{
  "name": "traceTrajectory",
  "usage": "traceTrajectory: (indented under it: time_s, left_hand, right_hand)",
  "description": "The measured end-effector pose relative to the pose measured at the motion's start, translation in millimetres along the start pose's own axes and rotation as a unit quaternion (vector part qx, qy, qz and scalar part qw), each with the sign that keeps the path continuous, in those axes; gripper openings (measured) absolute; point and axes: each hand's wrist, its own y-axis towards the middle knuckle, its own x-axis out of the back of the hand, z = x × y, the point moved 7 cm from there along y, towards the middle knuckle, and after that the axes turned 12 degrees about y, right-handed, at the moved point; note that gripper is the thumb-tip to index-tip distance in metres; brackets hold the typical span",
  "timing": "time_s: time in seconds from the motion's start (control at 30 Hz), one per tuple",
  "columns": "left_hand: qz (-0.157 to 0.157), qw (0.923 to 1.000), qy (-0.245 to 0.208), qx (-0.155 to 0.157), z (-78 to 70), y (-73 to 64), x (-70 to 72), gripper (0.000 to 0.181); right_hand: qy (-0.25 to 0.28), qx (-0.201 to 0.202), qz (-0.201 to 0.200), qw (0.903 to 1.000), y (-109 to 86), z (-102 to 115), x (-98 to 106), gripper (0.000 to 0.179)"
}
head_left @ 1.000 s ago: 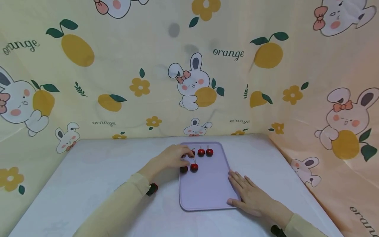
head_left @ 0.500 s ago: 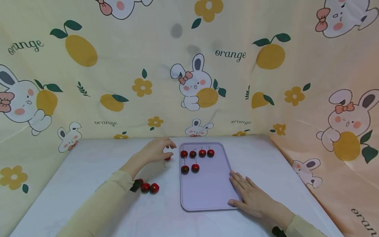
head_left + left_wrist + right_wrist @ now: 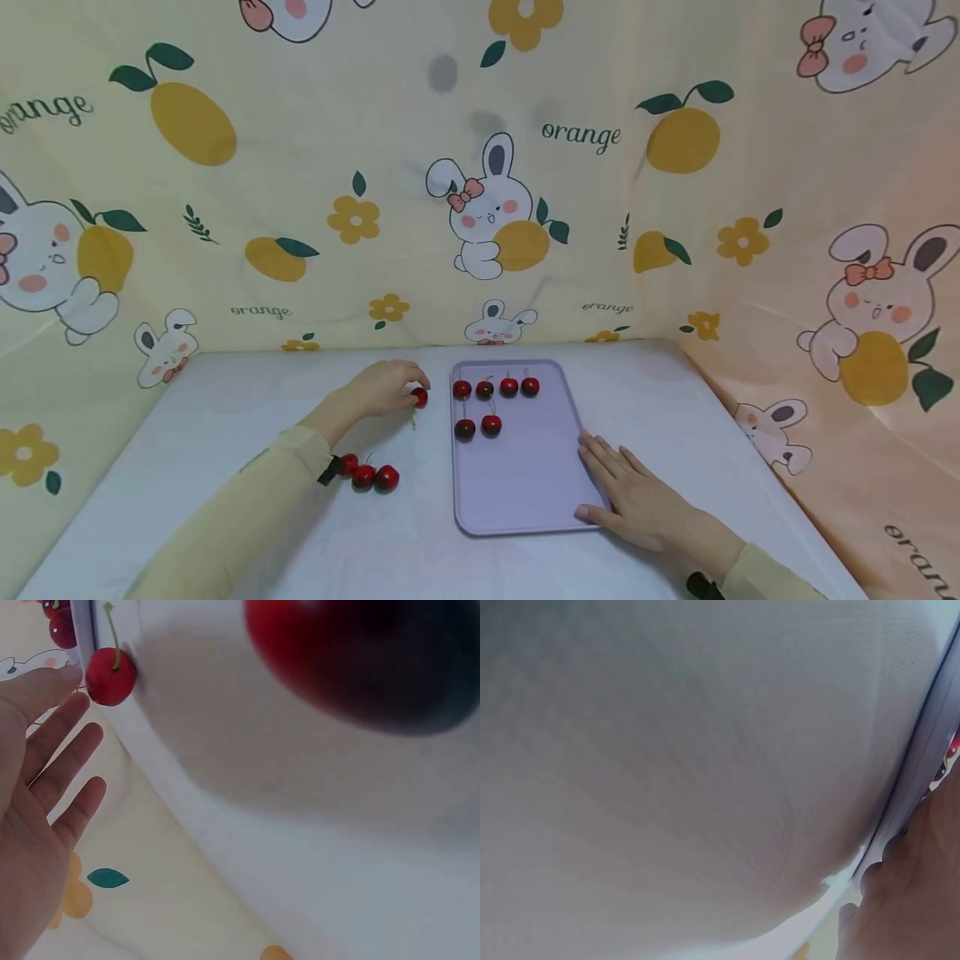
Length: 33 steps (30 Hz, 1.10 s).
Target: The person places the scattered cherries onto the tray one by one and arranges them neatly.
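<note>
Nearest the camera, the right hand point(image 3: 637, 496) lies flat on the white tabletop point(image 3: 225, 500), fingers straight and spread, resting on the right near corner of the lilac tray point(image 3: 525, 483). The right wrist view shows little more than the pale surface and the tray's edge against the hand. Over on the left side, a yellow sleeve point(image 3: 247, 517) runs along the tabletop, and just beside its cuff sit three loose cherries point(image 3: 367, 475) in a short row, touching one another. Further out, the left hand point(image 3: 378, 389) reaches a single cherry point(image 3: 420, 397) lying on the tabletop just left of the tray; in the left wrist view the fingers point(image 3: 56, 750) are straight and loose, one tip touching that fruit, nothing gripped. On the tray, two cherries point(image 3: 477, 427) sit side by side in its middle left part, and a row of four cherries point(image 3: 496, 387) lines the far edge. Behind it all, the tabletop ends at a cream cloth backdrop point(image 3: 480, 167) printed with rabbits, oranges and flowers, which wraps round both sides.
</note>
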Motion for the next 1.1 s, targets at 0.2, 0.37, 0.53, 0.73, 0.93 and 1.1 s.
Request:
traceTrajectory:
  time_s: [0.2,0.37,0.53,0.73,0.93,1.1]
  left_hand:
    - [0.013,0.9998,0.005,-0.014,-1.0,-0.7,-5.0,0.022]
    - [0.012,0.9997,0.008,-0.018,-0.7,-0.1,-8.0,0.021]
    - [0.01,0.9997,0.001,-0.02,-0.9,-1.2,-9.4,0.021]
    - [0.024,0.9995,-0.021,-0.003,1.4,-3.3,-11.8,0.029]
    - [0.035,0.9984,-0.04,0.015,5.5,-3.8,-15.4,0.034]
    - [0.04,0.9981,-0.041,0.024,6.6,-4.3,-16.2,0.03]
  right_hand:
    - [-0.001,0.005,-0.005,1.0,0.4,2.4,0.9,0.089]
    - [-0.003,0.002,-0.004,1.0,0.4,2.7,0.7,0.089]
    - [-0.001,0.002,-0.002,1.0,0.6,2.6,0.6,0.089]
    - [0.002,0.001,0.003,1.0,0.9,2.2,1.2,0.09]
    - [0.005,-0.003,0.006,1.0,1.1,2.7,2.2,0.09]
    - [0.008,-0.001,0.003,1.0,1.2,2.3,1.9,0.09]
